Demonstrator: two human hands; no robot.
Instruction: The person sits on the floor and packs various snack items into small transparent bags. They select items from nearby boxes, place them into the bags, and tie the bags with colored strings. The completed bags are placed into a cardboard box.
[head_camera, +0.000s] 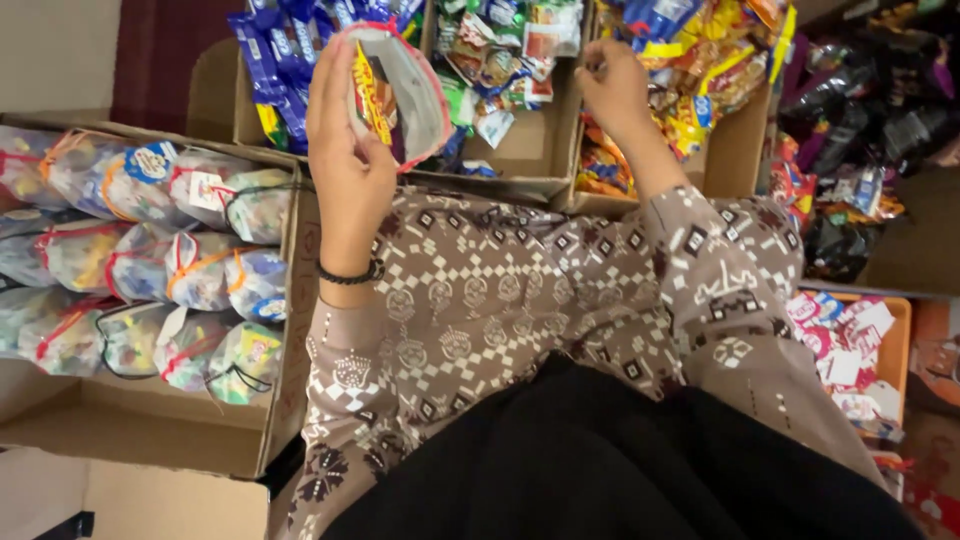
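Left hand (345, 150) grips an open red-edged pouch (400, 90) holding a snack packet; right hand (612, 90), fingers curled, seemingly pinches something among boxed snacks (690, 60).

A clear pouch (400, 90) with a red rim is held upright and open-mouthed in the left hand (345, 150), far left of centre. Inside sit a yellow-and-red snack packet (372, 95) and a dark item, standing on end against the near wall.

Cardboard box (285, 400) of tied bags (200, 270)
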